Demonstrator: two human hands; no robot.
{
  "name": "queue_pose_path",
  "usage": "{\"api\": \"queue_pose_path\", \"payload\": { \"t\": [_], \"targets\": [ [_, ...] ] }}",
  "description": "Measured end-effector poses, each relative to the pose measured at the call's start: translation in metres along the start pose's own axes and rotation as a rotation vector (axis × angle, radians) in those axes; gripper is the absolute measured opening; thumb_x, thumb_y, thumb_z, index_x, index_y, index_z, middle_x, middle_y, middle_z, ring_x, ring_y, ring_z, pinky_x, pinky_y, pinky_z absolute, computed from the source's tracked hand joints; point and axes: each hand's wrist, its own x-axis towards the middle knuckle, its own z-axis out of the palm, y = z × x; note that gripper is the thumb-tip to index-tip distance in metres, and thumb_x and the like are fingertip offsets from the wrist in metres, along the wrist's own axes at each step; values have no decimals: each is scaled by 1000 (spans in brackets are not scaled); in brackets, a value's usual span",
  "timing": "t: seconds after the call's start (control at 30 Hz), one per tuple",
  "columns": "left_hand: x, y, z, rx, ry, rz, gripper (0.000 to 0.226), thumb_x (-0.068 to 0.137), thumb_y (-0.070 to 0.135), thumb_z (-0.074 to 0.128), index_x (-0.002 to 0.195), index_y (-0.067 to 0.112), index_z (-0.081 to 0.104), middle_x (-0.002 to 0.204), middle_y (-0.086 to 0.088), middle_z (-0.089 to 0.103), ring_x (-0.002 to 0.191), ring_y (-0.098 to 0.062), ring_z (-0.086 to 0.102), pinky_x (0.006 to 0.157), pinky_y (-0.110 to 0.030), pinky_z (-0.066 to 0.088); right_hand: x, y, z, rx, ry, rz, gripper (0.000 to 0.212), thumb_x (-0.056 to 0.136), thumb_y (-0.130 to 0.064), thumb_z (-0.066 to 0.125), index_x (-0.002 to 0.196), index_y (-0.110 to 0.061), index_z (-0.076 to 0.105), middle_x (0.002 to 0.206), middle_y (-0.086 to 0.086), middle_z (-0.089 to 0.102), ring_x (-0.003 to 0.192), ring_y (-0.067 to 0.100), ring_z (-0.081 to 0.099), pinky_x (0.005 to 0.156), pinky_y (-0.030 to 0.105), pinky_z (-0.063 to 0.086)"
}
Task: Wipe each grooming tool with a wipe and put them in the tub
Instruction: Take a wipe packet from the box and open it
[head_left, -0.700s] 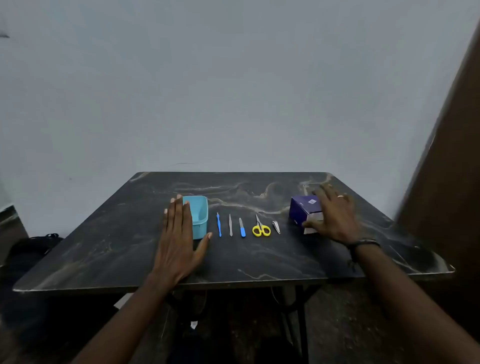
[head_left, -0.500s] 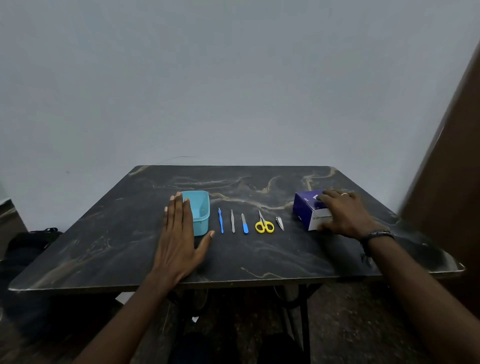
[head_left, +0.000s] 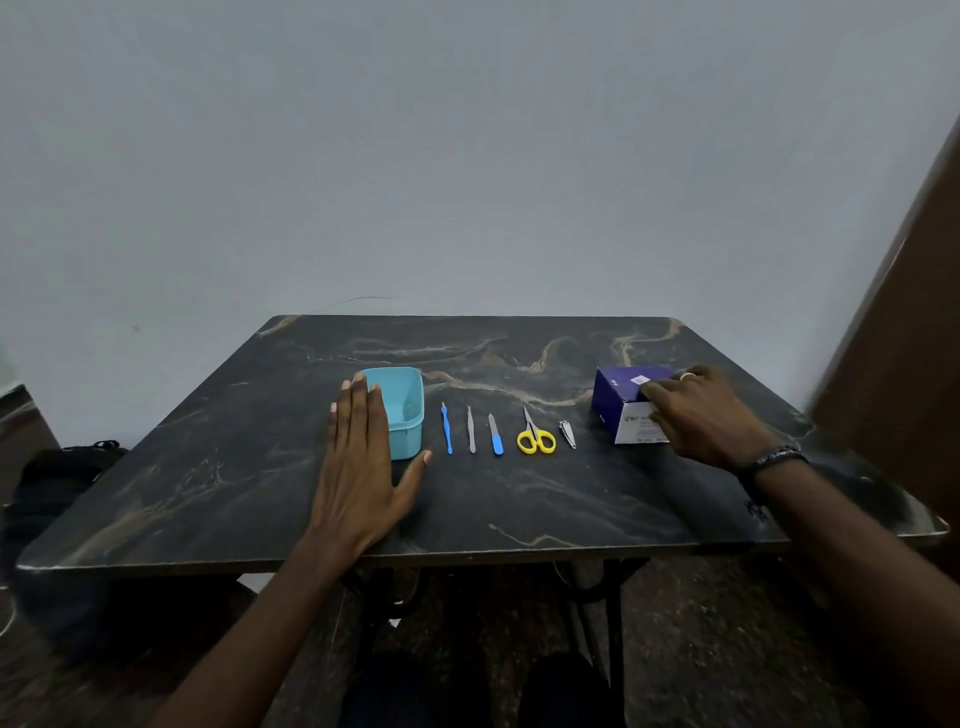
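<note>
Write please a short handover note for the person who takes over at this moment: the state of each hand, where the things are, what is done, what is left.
Left hand: flat and open on the table, beside the blue tub, holding nothing.
Right hand: resting on the purple wipe box, fingers at its top; no wipe is out.
Tools lie in a row between tub and box: blue-handled pick, metal tweezers, blue-handled file, yellow scissors, nail clipper.
Done: nothing; the tub looks empty.
Left: pull a wipe, wipe all five tools, put each in the tub.
</note>
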Motion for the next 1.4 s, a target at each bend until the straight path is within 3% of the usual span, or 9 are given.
{"api": "queue_pose_path", "payload": {
  "t": [0.2,0.47,0.67,0.83,0.9,1.0,1.1,1.23,1.4],
  "targets": [
    [0,0,-1,13,-5,-1,95,86,64,32,152,5,-4,161,-14,-6,150,-26,-7,121,-42,1,-1,5,8,-161,179,-75,30,85,-23,57,109,-5,58,94,13,70,73,34,62,83,44,42],
    [-1,2,-2,3,10,0,95,86,63,32,152,5,-4,161,-14,-6,149,-25,-7,121,-40,-1,8,30,-16,-213,496,-94,31,88,-15,57,115,0,58,113,18,63,89,38,62,82,46,41],
    [-1,2,-2,-11,31,-3,95,86,62,34,152,3,-1,161,-15,-3,150,-25,-6,121,-38,-3,14,22,-16,-139,590,167,25,90,-26,62,81,-3,56,70,17,56,51,36,53,48,32,32],
    [-1,2,-2,-12,43,-5,95,86,61,36,152,3,1,161,-16,-1,150,-26,-3,121,-41,2,16,6,-8,28,562,319,34,85,-25,54,55,-8,51,50,14,56,40,35,50,45,27,32],
    [-1,2,-2,-9,40,-7,95,86,61,35,152,2,2,161,-16,-1,150,-26,-3,121,-41,3,17,2,-8,89,521,338,41,87,-27,58,51,-9,57,49,13,58,42,36,53,49,28,31],
    [-1,1,-2,-9,40,-5,94,86,60,35,152,1,2,161,-16,-1,150,-27,-3,121,-42,3,23,5,-5,241,342,325,24,85,-28,62,63,-20,70,64,7,67,62,33,62,53,27,38],
    [-1,1,-1,-6,41,-7,93,87,59,35,152,1,1,161,-17,-1,150,-26,-4,122,-43,3,33,13,-1,324,77,251,24,72,-23,66,54,-36,59,72,-8,63,69,19,57,54,30,49],
    [-1,0,-1,-4,45,-7,92,88,57,36,152,1,2,161,-17,-1,150,-26,-5,122,-43,3,44,18,-13,275,-204,95,19,60,-19,74,61,-32,61,72,-10,64,76,17,58,62,33,52],
    [0,0,-1,-10,48,-13,91,88,56,37,152,1,2,161,-17,-1,150,-27,-5,122,-43,3,61,16,-19,252,-478,65,18,66,-13,74,74,-26,64,73,-8,62,80,19,61,64,28,46]
  ]
}}
